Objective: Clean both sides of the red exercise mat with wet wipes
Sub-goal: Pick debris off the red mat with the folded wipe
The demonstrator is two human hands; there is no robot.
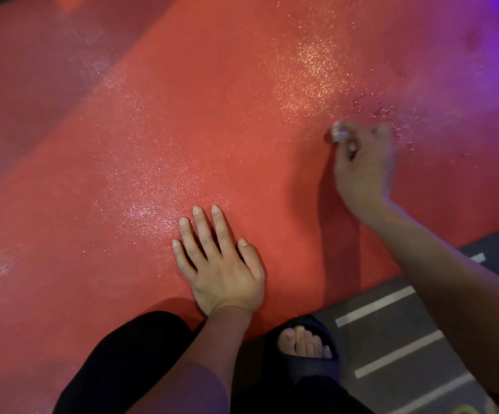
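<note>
Head view: red exercise mat (212,115) filling most of the frame, running from 7 o'clock up to 1 o'clock, glistening wet in patches. Left hand (221,264) flat on the mat near centre, toward 6 o'clock, fingers straight and slightly spread, palm down. Right hand (361,162) at 3 o'clock, fingers curled, pinching a small crumpled wet wipe (338,133) against the mat. Dark slipper (305,348) with bare toes at 5 o'clock, just off the mat edge. Grey floor with pale stripes (400,354) at 4 o'clock. Black trouser leg (122,363) at 7 o'clock, resting on the mat.
</note>
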